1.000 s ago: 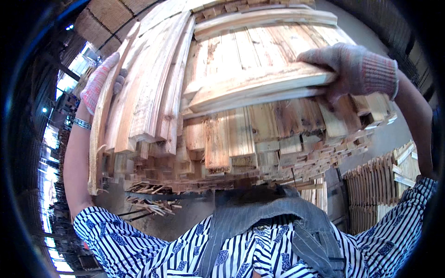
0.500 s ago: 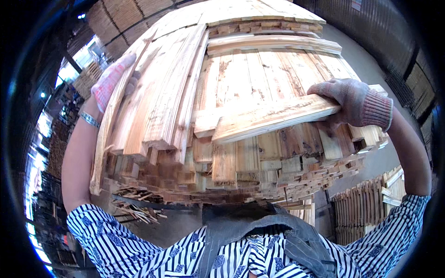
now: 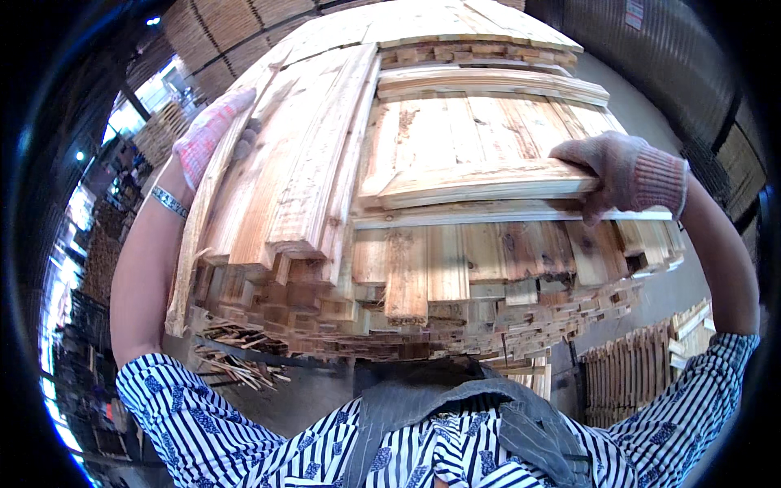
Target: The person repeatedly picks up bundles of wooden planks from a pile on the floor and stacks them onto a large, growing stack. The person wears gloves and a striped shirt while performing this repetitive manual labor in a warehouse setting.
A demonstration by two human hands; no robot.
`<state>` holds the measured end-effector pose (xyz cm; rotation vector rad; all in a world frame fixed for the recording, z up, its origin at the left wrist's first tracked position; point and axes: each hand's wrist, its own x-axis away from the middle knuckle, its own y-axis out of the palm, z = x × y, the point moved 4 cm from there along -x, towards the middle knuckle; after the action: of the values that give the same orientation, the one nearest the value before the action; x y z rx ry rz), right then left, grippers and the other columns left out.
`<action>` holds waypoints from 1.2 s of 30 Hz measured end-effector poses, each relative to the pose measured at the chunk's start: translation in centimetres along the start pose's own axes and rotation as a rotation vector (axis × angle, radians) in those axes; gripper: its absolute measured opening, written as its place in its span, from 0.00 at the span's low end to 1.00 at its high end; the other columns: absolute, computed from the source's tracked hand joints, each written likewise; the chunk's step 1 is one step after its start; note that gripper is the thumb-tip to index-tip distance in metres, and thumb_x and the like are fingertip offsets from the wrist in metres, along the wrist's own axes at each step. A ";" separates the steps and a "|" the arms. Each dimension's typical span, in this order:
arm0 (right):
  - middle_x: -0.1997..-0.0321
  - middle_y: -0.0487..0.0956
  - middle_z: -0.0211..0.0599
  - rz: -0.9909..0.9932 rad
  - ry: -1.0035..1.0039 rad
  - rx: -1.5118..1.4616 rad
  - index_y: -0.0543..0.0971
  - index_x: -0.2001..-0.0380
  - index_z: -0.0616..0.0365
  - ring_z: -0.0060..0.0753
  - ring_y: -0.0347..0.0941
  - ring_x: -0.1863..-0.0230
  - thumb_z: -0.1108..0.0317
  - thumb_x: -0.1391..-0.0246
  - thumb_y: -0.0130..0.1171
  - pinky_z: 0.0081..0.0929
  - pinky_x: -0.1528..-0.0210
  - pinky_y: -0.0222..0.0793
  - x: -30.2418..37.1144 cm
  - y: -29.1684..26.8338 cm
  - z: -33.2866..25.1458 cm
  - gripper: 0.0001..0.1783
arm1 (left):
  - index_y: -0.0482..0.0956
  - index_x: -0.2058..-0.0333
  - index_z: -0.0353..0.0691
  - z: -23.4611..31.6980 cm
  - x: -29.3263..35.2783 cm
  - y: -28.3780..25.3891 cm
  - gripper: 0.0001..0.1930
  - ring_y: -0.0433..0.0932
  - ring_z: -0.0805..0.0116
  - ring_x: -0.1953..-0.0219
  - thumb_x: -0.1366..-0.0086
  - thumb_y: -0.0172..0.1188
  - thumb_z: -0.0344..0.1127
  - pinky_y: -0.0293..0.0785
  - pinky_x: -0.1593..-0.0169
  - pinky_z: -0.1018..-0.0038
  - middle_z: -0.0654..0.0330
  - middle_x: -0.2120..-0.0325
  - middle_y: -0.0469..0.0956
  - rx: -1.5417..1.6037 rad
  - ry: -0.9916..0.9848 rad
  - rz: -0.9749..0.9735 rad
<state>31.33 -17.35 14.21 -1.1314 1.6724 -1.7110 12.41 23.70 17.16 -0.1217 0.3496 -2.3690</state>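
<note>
A large stack of pale sawn boards (image 3: pixel 443 252) lies before me. My left hand (image 3: pixel 218 134), in a work glove, is closed round a narrow rough-edged plank (image 3: pixel 194 244) at the stack's left side; its fingertips show on the plank's inner face. My right hand (image 3: pixel 614 175), gloved too, grips the right end of a short wooden board (image 3: pixel 480 185) held crosswise over the top layer. Just nearer to me, a thin pale-edged wooden strip (image 3: pixel 464 215) lies crosswise and runs beneath my right hand. Several long boards (image 3: pixel 313 154) lie side by side between my hands, nearer the left.
Another crosswise timber (image 3: pixel 496 81) lies farther back, before a higher layer of boards (image 3: pixel 390 20). Loose sticks (image 3: pixel 240 366) are scattered on the floor at lower left. More stacked wood (image 3: pixel 626 366) stands at lower right. A corrugated wall (image 3: pixel 643 49) rises at far right.
The short board in my right hand has swung its left end away from me and now sits more level crosswise, uncovering the strip. My left hand keeps its hold on the plank.
</note>
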 end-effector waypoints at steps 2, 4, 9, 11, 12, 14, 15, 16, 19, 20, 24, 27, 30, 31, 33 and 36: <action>0.55 0.81 0.40 0.041 -0.069 0.040 0.73 0.46 0.53 0.39 0.78 0.52 0.66 0.71 0.79 0.35 0.44 0.72 -0.2 0.1 -0.5 0.43 | 0.74 0.63 0.42 0.1 0.1 0.5 0.15 0.70 0.81 0.82 0.34 0.58 0.49 0.68 0.83 0.86 0.65 0.77 0.72 -0.024 -0.007 0.020; 0.55 0.81 0.41 0.093 -0.155 -0.002 0.73 0.46 0.52 0.40 0.78 0.52 0.65 0.71 0.80 0.34 0.44 0.72 -0.1 0.1 -1.6 0.43 | 0.73 0.64 0.42 0.7 2.7 -0.8 0.16 0.69 0.80 0.83 0.34 0.59 0.49 0.66 0.84 0.86 0.65 0.77 0.72 -0.035 -0.011 0.028; 0.53 0.80 0.43 0.163 -0.187 0.082 0.72 0.43 0.51 0.43 0.77 0.50 0.62 0.62 0.75 0.36 0.44 0.72 1.0 0.6 -0.6 0.39 | 0.72 0.64 0.43 -0.1 -0.2 0.1 0.15 0.68 0.81 0.84 0.33 0.57 0.49 0.65 0.83 0.85 0.65 0.78 0.72 0.053 -0.003 -0.069; 0.54 0.80 0.43 0.183 -0.214 0.108 0.72 0.44 0.51 0.43 0.77 0.50 0.62 0.60 0.74 0.37 0.44 0.72 1.1 1.3 -0.4 0.37 | 0.72 0.65 0.45 0.0 -0.3 1.5 0.14 0.68 0.82 0.83 0.33 0.57 0.49 0.65 0.82 0.85 0.68 0.79 0.71 0.000 -0.002 -0.073; 0.56 0.80 0.42 0.191 -0.194 0.061 0.73 0.46 0.51 0.44 0.77 0.51 0.62 0.58 0.73 0.38 0.45 0.72 1.4 1.2 -1.2 0.33 | 0.73 0.65 0.46 0.6 1.9 0.8 0.13 0.68 0.82 0.82 0.33 0.57 0.49 0.65 0.82 0.85 0.68 0.78 0.71 -0.041 0.008 -0.040; 0.56 0.80 0.42 0.188 -0.191 0.032 0.74 0.49 0.51 0.43 0.77 0.52 0.61 0.57 0.73 0.38 0.47 0.72 0.9 1.6 -1.4 0.30 | 0.73 0.65 0.47 1.0 2.2 0.8 0.13 0.68 0.82 0.82 0.33 0.57 0.49 0.65 0.81 0.84 0.69 0.78 0.71 -0.094 0.050 -0.058; 0.57 0.80 0.42 0.108 -0.158 0.040 0.74 0.49 0.51 0.43 0.77 0.53 0.61 0.58 0.73 0.39 0.48 0.72 0.2 1.7 -1.6 0.30 | 0.73 0.64 0.47 0.7 2.5 0.3 0.13 0.68 0.82 0.82 0.34 0.57 0.50 0.64 0.81 0.85 0.69 0.78 0.71 -0.112 0.081 -0.044; 0.57 0.81 0.42 0.039 -0.113 0.043 0.74 0.50 0.51 0.43 0.77 0.54 0.61 0.58 0.73 0.39 0.50 0.72 0.0 1.5 -1.4 0.30 | 0.74 0.63 0.47 0.9 2.7 0.1 0.14 0.68 0.82 0.81 0.34 0.57 0.50 0.64 0.80 0.85 0.69 0.78 0.72 -0.130 0.128 -0.040; 0.61 0.81 0.37 0.091 -0.244 -0.115 0.76 0.51 0.52 0.38 0.77 0.58 0.68 0.62 0.73 0.38 0.52 0.71 0.9 -0.2 0.3 0.30 | 0.74 0.62 0.46 2.5 1.1 1.4 0.16 0.69 0.79 0.82 0.36 0.58 0.51 0.63 0.81 0.84 0.67 0.78 0.73 -0.173 0.122 -0.038; 0.61 0.81 0.37 0.169 -0.200 -0.064 0.77 0.54 0.54 0.35 0.77 0.58 0.68 0.60 0.73 0.35 0.51 0.72 2.2 -2.5 0.2 0.26 | 0.73 0.62 0.46 3.2 1.4 0.8 0.16 0.69 0.79 0.83 0.36 0.59 0.52 0.64 0.82 0.84 0.67 0.79 0.72 -0.232 0.106 0.054; 0.58 0.81 0.40 0.492 -0.070 -0.261 0.78 0.53 0.59 0.31 0.78 0.59 0.69 0.44 0.60 0.28 0.51 0.75 2.2 -6.8 5.1 0.15 | 0.74 0.63 0.45 9.5 0.9 2.0 0.16 0.69 0.79 0.84 0.36 0.61 0.51 0.68 0.83 0.84 0.63 0.78 0.73 0.041 0.210 -0.194; 0.54 0.81 0.42 0.612 0.069 -0.275 0.74 0.43 0.57 0.38 0.77 0.56 0.58 0.42 0.52 0.29 0.50 0.71 1.0 -8.3 6.9 0.25 | 0.73 0.66 0.45 11.9 0.8 9.8 0.15 0.69 0.80 0.83 0.35 0.60 0.50 0.70 0.81 0.84 0.64 0.77 0.73 0.091 0.184 -0.293; 0.53 0.79 0.53 0.648 0.112 -0.097 0.74 0.45 0.58 0.47 0.76 0.53 0.52 0.42 0.52 0.38 0.49 0.70 -1.1 -7.9 8.7 0.27 | 0.72 0.62 0.42 11.6 2.2 16.0 0.16 0.70 0.76 0.77 0.33 0.57 0.50 0.74 0.75 0.78 0.63 0.72 0.73 -0.083 0.246 -0.373; 0.53 0.78 0.57 0.639 0.143 -0.060 0.74 0.47 0.58 0.50 0.76 0.51 0.49 0.43 0.52 0.41 0.48 0.69 -2.5 -7.4 8.1 0.28 | 0.72 0.55 0.41 9.6 -0.2 16.9 0.20 0.73 0.73 0.72 0.33 0.56 0.52 0.76 0.69 0.75 0.60 0.70 0.74 -0.144 0.246 -0.375; 0.43 0.73 0.57 0.449 0.118 -0.011 0.67 0.41 0.59 0.53 0.72 0.44 0.40 0.47 0.56 0.41 0.42 0.67 -3.4 -3.7 6.3 0.40 | 0.71 0.47 0.39 6.4 -2.9 20.1 0.27 0.77 0.65 0.60 0.33 0.52 0.57 0.76 0.55 0.69 0.53 0.62 0.76 -0.402 0.284 -0.278; 0.45 0.74 0.61 0.290 0.389 -0.042 0.58 0.33 0.58 0.53 0.73 0.45 0.51 0.47 0.56 0.43 0.41 0.67 -6.2 -0.2 6.6 0.41 | 0.69 0.44 0.36 2.8 -3.8 22.4 0.26 0.75 0.56 0.50 0.34 0.51 0.49 0.73 0.48 0.64 0.49 0.51 0.75 -0.969 0.396 -0.140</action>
<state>40.13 -15.96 12.44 -0.5549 1.9953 -1.7893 30.44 10.01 13.56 -0.1227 1.6963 -2.1338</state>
